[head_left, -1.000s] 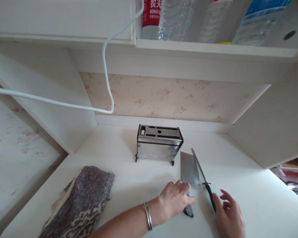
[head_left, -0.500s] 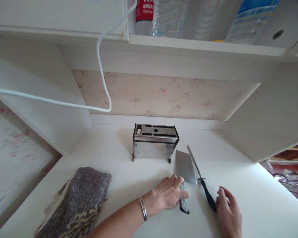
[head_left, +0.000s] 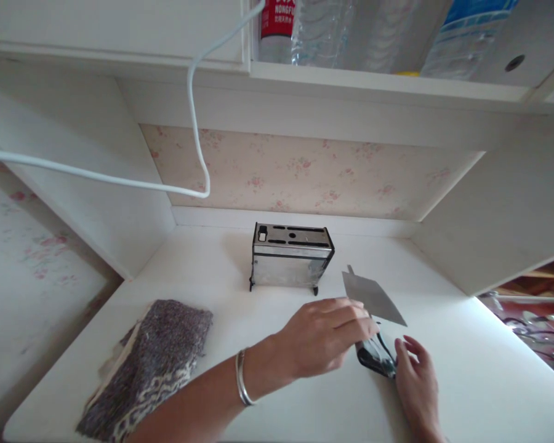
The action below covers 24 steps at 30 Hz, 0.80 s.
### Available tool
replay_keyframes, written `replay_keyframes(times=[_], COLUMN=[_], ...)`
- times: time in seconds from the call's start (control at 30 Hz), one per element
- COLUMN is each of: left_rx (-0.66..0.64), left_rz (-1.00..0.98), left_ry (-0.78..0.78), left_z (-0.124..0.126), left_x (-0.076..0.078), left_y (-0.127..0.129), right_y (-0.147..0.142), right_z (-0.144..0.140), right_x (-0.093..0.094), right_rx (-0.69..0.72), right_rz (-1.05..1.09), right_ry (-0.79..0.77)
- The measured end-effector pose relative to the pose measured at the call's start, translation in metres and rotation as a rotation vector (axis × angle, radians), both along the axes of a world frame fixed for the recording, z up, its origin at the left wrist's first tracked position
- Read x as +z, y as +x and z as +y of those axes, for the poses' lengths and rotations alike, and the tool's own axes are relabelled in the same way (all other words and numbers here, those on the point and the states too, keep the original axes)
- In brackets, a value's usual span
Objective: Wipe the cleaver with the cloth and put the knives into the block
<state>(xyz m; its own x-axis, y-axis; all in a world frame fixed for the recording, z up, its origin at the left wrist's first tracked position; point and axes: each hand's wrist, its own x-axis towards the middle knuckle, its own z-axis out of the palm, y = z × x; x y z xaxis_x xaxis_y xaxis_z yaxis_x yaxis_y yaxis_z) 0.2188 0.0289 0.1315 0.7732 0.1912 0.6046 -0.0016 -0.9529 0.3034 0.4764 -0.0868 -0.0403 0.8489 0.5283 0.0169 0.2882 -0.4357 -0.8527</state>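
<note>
Cleaver (head_left: 373, 296) lifted at frame centre: my left hand (head_left: 323, 335) clenches its handle; right hand (head_left: 415, 384), fingers loose, rests near. I keep the blade level, clear of the knife block (head_left: 290, 258).

I am looking into a white alcove whose surface (head_left: 466, 369) is catching soft daylight. Pale floral wallpaper (head_left: 305, 172) is lining the back wall. A white cable (head_left: 194, 123) is hanging from the shelf (head_left: 388, 86) above, which is holding plastic bottles (head_left: 332, 31).
</note>
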Motion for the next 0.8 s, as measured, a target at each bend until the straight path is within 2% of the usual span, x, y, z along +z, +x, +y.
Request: replay_keyframes(times=[0.07, 0.13, 0.2, 0.27, 0.4, 0.8], left_rx=[-0.005, 0.064, 0.197, 0.285, 0.339, 0.392], left_rz=[-0.184, -0.319, -0.377, -0.438, -0.525, -0.554], left_ry=[-0.118, -0.242, -0.272, -0.274, -0.237, -0.243], left_z=[0.000, 0.001, 0.005, 0.009, 0.020, 0.067], left_x=[0.042, 0.080, 0.107, 0.123, 0.132, 0.127], left_y=[-0.018, -0.037, -0.053, -0.064, -0.067, -0.054], right_y=[-0.001, -0.002, -0.004, -0.005, -0.004, -0.004], right_z=[0.000, 0.000, -0.001, -0.001, -0.001, -0.001], right_x=[0.001, 0.004, 0.006, 0.007, 0.005, 0.005], right_rx=[0.007, 0.007, 0.011, 0.015, 0.015, 0.026], right_rz=[-0.003, -0.011, -0.016, -0.016, -0.009, 0.000], right_ry=[-0.003, -0.013, -0.023, -0.023, 0.006, -0.020])
